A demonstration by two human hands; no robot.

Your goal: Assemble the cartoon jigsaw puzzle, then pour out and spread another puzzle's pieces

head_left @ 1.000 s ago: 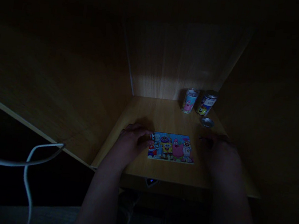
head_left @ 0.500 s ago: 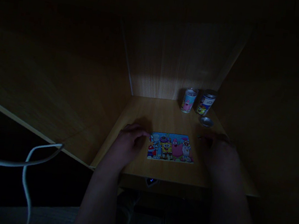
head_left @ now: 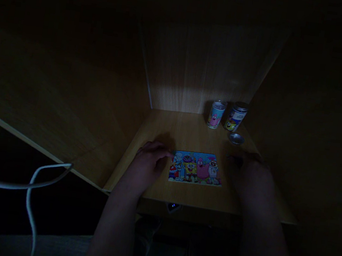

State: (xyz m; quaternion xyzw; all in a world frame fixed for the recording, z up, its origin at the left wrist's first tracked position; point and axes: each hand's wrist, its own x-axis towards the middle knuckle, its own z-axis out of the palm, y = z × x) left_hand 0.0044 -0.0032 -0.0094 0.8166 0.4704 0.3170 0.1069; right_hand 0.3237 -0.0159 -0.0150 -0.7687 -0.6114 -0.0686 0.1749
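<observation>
A flat, rectangular cartoon picture (head_left: 197, 169), which looks like a put-together jigsaw puzzle, lies on the wooden desktop (head_left: 177, 131). At its left edge is my left hand (head_left: 151, 159), fingers stretched and partly apart, with the tip of one finger at or touching the upper left corner. Nothing shows in that hand. My right hand (head_left: 248, 174) rests to the right of the picture, a small gap away. Its fingers point left but are sunk in shadow, so their grip cannot be made out.
Behind, on the right, stand a clear-topped cartoon can (head_left: 216, 115) and a second can with a metal lid (head_left: 236, 116). A loose round metal lid (head_left: 236, 138) lies in front of them. Wooden panels enclose the desktop. A white cable (head_left: 30, 206) hangs at the left.
My left hand has shifted very slightly at the picture's left edge. A small light glint at my right fingertips has faded. The picture and cans stay put.
</observation>
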